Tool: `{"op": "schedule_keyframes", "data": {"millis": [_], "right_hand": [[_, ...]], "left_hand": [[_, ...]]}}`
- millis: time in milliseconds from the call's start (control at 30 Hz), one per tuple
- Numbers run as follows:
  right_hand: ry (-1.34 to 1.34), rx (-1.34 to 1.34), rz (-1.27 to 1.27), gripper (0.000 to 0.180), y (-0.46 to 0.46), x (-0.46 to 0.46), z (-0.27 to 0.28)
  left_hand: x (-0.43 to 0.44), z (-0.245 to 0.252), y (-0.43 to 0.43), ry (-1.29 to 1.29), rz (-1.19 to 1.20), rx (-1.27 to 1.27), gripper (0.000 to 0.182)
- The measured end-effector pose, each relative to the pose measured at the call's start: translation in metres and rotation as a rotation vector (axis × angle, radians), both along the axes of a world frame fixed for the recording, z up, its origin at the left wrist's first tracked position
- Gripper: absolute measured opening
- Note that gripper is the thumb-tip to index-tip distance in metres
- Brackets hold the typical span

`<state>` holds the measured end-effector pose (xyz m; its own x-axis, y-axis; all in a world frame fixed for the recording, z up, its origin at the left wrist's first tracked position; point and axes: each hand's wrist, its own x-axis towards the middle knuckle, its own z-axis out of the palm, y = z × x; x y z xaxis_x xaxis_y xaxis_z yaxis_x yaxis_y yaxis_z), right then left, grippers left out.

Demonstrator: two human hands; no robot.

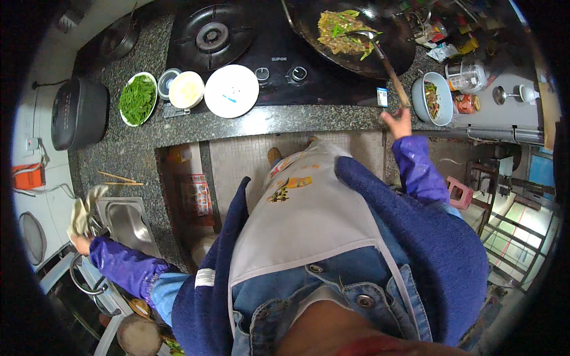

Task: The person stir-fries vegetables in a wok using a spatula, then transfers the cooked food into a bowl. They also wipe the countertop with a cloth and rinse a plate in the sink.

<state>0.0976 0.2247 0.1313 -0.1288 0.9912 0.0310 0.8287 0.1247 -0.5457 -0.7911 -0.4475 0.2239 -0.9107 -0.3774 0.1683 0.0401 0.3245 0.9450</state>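
My left hand (82, 244) is at the far left beside the sink, with a pale cloth (79, 216) in its grasp. My right hand (399, 123) is at the counter's front edge, fingers spread, just below the wooden handle end of a metal spatula (392, 73). Whether its fingertips touch the handle is hard to tell. The spatula's head rests in cooked food with green pieces (340, 33) inside a black wok (307, 42). Right of the handle stands a pale blue bowl (445, 109) holding some cooked food.
On the granite counter (200, 124) stand a plate of cut greens (138, 99), a small white bowl (186, 90) and a white plate (232, 91). Chopsticks (124, 183) lie near the steel sink (129, 222). A gas burner (212, 38) is left of the wok; jars (466, 103) stand at right.
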Motion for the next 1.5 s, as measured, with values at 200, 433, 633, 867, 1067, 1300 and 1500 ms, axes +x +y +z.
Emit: {"op": "schedule_keyframes", "data": {"millis": [200,433,633,867,1067,1300,1500], "right_hand": [[-0.242,0.583,0.615,0.087,0.051,-0.079,0.116],[-0.085,0.567,0.961,0.022,0.131,-0.127,0.182],[0.051,0.090,0.251,0.032,0.258,-0.086,0.234],[0.780,-0.389,0.325,0.031,0.277,-0.099,0.133],[0.456,0.161,0.752,0.022,0.240,-0.137,0.138],[-0.179,0.418,1.327,0.038,0.107,-0.150,0.194],[-0.241,0.220,1.194,0.033,0.035,-0.165,0.258]], "left_hand": [[-0.047,0.014,0.071,-0.165,0.220,-0.752,0.088],[0.110,-0.010,0.198,0.311,0.109,-0.724,0.050],[0.324,-0.036,0.274,0.399,0.033,-0.505,0.027],[0.455,-0.109,0.279,0.071,0.165,-0.491,0.032],[0.425,-0.140,0.294,0.090,0.041,-0.325,0.031],[0.300,-0.157,0.348,0.022,-0.108,-0.168,0.034],[0.195,-0.167,0.366,-0.043,-0.090,-0.368,0.031]]}}
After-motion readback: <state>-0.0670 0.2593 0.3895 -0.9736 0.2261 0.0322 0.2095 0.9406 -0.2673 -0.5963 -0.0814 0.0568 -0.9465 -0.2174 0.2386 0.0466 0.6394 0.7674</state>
